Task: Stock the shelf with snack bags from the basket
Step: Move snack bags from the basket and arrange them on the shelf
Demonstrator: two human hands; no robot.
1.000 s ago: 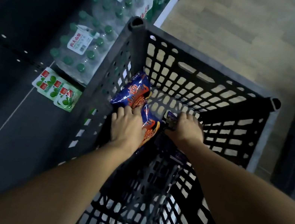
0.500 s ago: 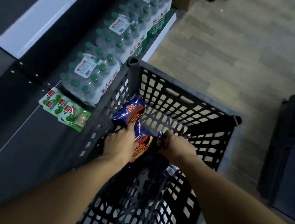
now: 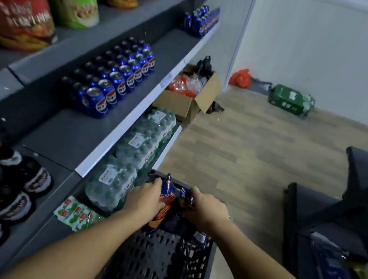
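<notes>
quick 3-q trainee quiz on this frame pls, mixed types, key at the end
1. True or false: the left hand grips a blue and orange snack bag over the black basket.
2. What sits on the middle shelf? A) blue cans B) bread C) milk cartons
3. Fill in: the shrink-wrapped water bottle packs lie on the ____ shelf level.

Key: 1 true; 2 A, the blue cans; 3 lowest. The right hand also grips a dark bag.

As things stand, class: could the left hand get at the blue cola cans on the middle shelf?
Probably not yet: the left hand grips a snack bag over the basket. Otherwise the way to the cola cans looks open.
</notes>
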